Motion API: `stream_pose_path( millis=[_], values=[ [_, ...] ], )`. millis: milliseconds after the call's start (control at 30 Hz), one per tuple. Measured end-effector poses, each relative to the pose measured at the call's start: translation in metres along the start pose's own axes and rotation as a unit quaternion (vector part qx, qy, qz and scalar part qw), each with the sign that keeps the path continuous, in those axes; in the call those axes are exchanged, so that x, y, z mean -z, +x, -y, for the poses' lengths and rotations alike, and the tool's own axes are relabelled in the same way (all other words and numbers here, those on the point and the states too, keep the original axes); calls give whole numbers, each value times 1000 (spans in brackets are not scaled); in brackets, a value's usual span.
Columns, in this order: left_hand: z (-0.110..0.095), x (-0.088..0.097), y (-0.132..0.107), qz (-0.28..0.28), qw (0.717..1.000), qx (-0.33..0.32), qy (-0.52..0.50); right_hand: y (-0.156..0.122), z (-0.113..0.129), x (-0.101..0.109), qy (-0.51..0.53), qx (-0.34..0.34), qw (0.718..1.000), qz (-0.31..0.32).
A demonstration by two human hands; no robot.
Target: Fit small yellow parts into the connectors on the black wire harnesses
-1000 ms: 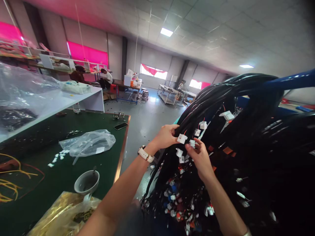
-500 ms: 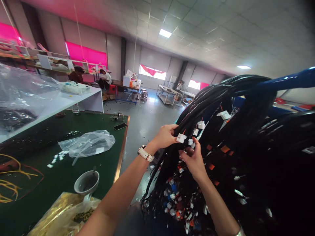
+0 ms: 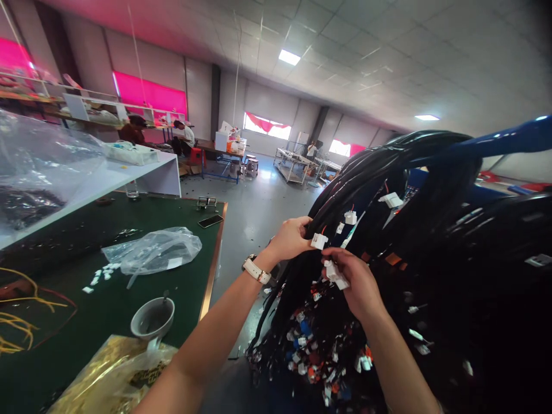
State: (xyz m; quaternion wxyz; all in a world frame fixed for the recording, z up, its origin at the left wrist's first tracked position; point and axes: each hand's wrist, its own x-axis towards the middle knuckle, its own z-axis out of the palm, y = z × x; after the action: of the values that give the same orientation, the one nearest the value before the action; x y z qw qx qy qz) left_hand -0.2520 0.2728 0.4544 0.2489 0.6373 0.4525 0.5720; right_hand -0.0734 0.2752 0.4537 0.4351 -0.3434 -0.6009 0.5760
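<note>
No words can be read. The gold bag [image 3: 117, 376] has dark letters [image 3: 149, 375] on it, but they are too blurry.

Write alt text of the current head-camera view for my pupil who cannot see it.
A person's right hand grips white plastic connector pieces beside thick bundles of glossy black cables, while the left hand has a blocky white plastic connector at its fingertips. To the left, a green-topped table holds a round grey bowl and a clear plastic bag.

A white-strapped watch [image 3: 255, 270] with gold-toned metal circles the left wrist [image 3: 266, 260].
</note>
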Motion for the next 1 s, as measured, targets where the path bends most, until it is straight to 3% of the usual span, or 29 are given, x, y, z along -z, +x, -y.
stream_pose_path(
  millis=[167, 267, 467, 633, 733, 867, 1000],
  values=[
    [-2, -5, -8, -40, 993, 9, 106, 9, 9, -12, -195, 71, 978, -21],
    [-6, -7, -11, -42, 993, 14, 110, 17, 10, -7, -267, 75, 961, -22],
    [8, -3, -24, 18, 998, 42, -53, 17, 14, 26, -148, 42, 987, -40],
    [33, -2, -34, -93, 986, 112, -82, 6, 17, 28, -71, 16, 997, 26],
    [40, -2, -30, -102, 985, 124, -55, -3, 20, 17, -77, 10, 996, 54],
    [43, -4, -16, -60, 991, 116, -29, -19, 29, 17, -89, -18, 996, 26],
    [53, -7, -2, 21, 991, 110, -78, -32, 40, 40, -111, -50, 992, -15]
  ],
)
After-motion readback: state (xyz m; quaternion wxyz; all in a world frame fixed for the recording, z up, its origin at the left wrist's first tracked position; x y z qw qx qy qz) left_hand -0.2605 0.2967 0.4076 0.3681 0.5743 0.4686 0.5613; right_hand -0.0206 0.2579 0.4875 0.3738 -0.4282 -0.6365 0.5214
